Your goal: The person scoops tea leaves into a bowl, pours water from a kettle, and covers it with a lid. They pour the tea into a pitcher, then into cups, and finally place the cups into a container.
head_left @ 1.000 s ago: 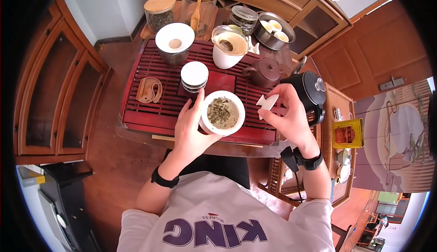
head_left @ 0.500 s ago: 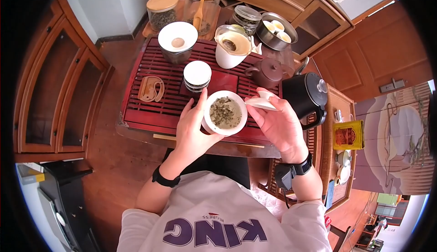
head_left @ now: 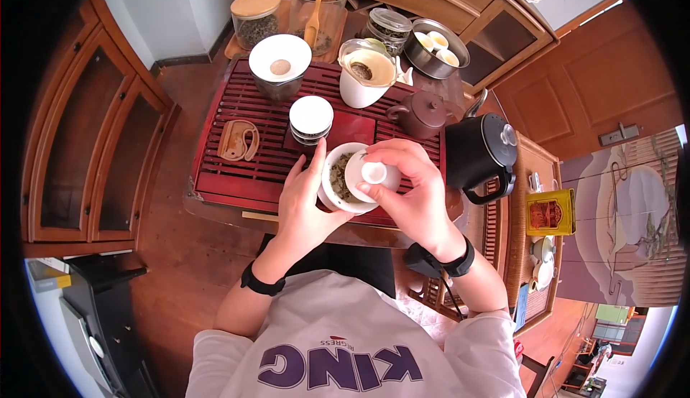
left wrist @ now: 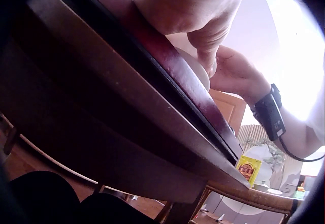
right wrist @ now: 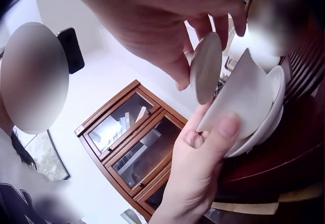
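My left hand (head_left: 300, 202) grips a white gaiwan bowl (head_left: 325, 175), thumb and fingers around its sides. Wet tea leaves (head_left: 340, 170) show in the bowl's left part. Above its right part, my right hand (head_left: 415, 197) pinches the round knob of a white lid (head_left: 357, 171) between thumb and fingers. In the right wrist view the lid (right wrist: 241, 97) stands tilted at the bowl's rim (right wrist: 278, 89), near my left thumb. The left wrist view shows mostly the table's edge, the bowl largely hidden behind the left hand (left wrist: 188, 10).
Beneath the hands lies a red slatted tea tray (head_left: 237, 188). Stacked cups (head_left: 311, 116), a strainer pitcher (head_left: 363, 89), a clay teapot (head_left: 422, 116) and a wooden piece (head_left: 233, 141) stand on it. A black kettle (head_left: 485, 150) is at right, glass tea jars (head_left: 255, 28) behind.
My right hand, with the lid, has moved left from beside the bowl to over its right part, and the lid has turned knob up. The left hand keeps its grip on the bowl.
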A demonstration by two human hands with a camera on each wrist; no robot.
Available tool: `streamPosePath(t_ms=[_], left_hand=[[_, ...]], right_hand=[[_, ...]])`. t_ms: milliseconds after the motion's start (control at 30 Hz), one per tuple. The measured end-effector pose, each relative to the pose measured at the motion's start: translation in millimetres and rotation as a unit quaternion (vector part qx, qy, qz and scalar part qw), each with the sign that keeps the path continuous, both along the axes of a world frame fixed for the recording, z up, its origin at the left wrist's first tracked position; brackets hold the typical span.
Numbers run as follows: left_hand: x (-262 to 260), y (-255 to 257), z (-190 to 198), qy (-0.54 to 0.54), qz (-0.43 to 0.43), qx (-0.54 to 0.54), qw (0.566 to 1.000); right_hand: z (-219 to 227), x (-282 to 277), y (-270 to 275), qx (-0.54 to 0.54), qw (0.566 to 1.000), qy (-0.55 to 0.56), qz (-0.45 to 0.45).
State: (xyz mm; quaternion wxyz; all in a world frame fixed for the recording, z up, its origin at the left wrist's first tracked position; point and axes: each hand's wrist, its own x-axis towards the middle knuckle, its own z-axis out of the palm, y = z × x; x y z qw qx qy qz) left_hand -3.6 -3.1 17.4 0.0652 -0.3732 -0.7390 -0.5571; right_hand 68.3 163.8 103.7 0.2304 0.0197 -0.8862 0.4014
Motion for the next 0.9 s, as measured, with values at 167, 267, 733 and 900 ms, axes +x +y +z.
streamPosePath(t_ms=[167,267,733,900], left_hand=[[-0.7,1.0,2.8,0.037,0.024,-0.011,0.999],[-0.3,0.1,2.9,0.024,0.018,-0.012,0.999],[-0.3,0.7,2.1,0.033,0.009,0.007,0.999],[0.5,-0.1,3.7,0.038,0.024,-0.012,0.999]], right_hand=[[-5.3,-4.5,-6.3,-0.007,0.999,-0.032,0.028],[-13.7,-7.7,-5.7,-0.025,0.996,-0.055,0.068],[-11.8,-0.8,8.9,0.116,0.993,0.007,0.023],[-9.0,0.5,16.1,0.12,0.992,0.031,0.009]])
